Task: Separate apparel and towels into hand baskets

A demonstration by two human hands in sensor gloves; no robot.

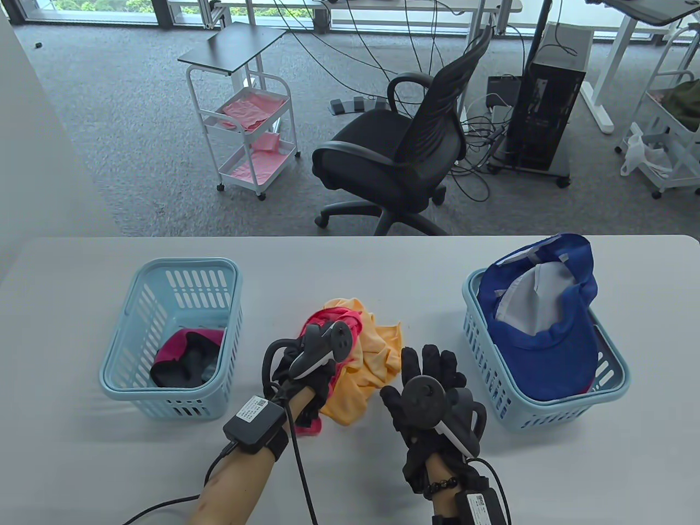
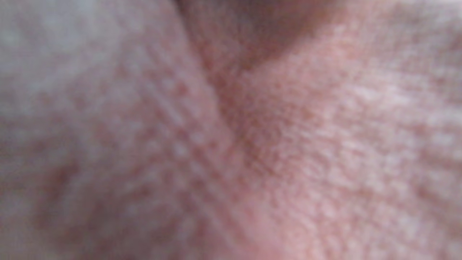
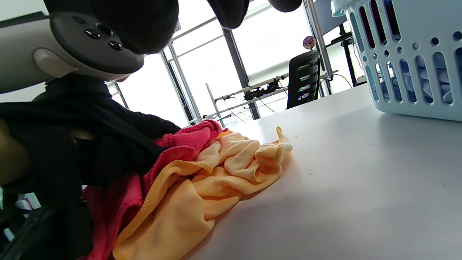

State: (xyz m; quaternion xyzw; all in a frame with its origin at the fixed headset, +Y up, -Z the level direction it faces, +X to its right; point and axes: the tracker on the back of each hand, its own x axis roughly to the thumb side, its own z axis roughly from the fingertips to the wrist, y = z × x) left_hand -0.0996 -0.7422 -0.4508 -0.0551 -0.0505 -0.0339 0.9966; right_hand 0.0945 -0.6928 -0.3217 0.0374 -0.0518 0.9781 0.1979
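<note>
**sortbot_q:** Two towels left in the middle of the table point(image 1: 383, 257) afaik, a pink towel point(image 1: 328, 320) and an orange towel point(image 1: 366, 350) bunched together between the left basket point(image 1: 136, 322) and the right basket point(image 1: 607, 404). How will they handle, and where should the grab go?

**gloveguy:** Table view first. Both look soft, light and floppy, prob microfiber, so nothing fragile or slippery. They're tangled tho, so lifting one may drag the other along. I'd pinch a raised fold or a hem edge, not scoop from below. Left hand point(image 1: 306, 366) sits on the pink side of the pile with fingers buried in the cloth, looks like it's grasping pink fabric, but the tracker covers the fingers so not 100% sure. Right hand point(image 1: 432, 383) is just beside the orange one, fingers spread flat, holding nothing. Left basket already has a pink and dark item, right basket has a blue cap point(image 1: 541, 328).

**sortbot_q:** Left wrist view?

**gloveguy:** Nothing but blurry pink weave point(image 2: 288, 144) filling the lens, so the cam is pressed right up to that towel. Can't see fingers there.

**sortbot_q:** Right wrist?

**gloveguy:** Low angle. Orange towel point(image 3: 216, 173) crumpled on the table, with its stitched hem sticking up, decent pinch spot imo. Pink towel point(image 3: 184, 144) lies over it at the left-hand side. Right fingertips point(image 3: 231, 11) hang clear above, released, touching nothing. Right basket point(image 3: 415, 57) is near.
</note>
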